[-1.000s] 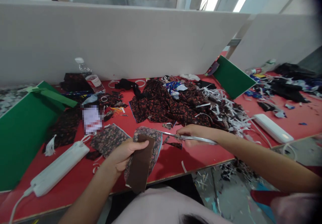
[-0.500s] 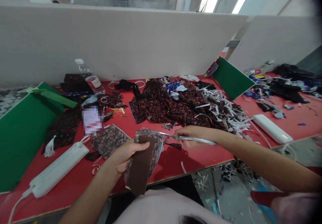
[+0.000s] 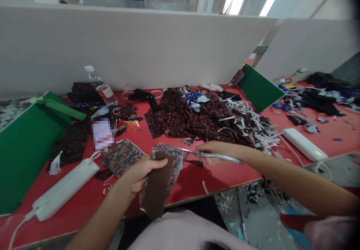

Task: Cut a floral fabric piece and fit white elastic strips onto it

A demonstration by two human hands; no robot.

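Thumb on top, my left hand (image 3: 139,173) grips a floral-print fabric piece (image 3: 176,159) with pale blue edging, together with a stiff dark brown strip (image 3: 156,188) lying over it. My right hand (image 3: 212,148) is closed around metal scissors (image 3: 223,156) whose blades point left and reach the fabric's upper right corner. Whether the blade tips are closed is too small to tell. Under and beside my left wrist lies another floral fabric piece (image 3: 123,156). A narrow dark floral scrap (image 3: 195,163) sits just below the blades.
Behind my hands spreads a heap of dark floral fabric (image 3: 180,119), with white trimmings (image 3: 261,130) on its right. A white power strip (image 3: 67,188), a bottle (image 3: 104,89) and a green board (image 3: 33,148) stand left. Another green board (image 3: 257,87) is back right.
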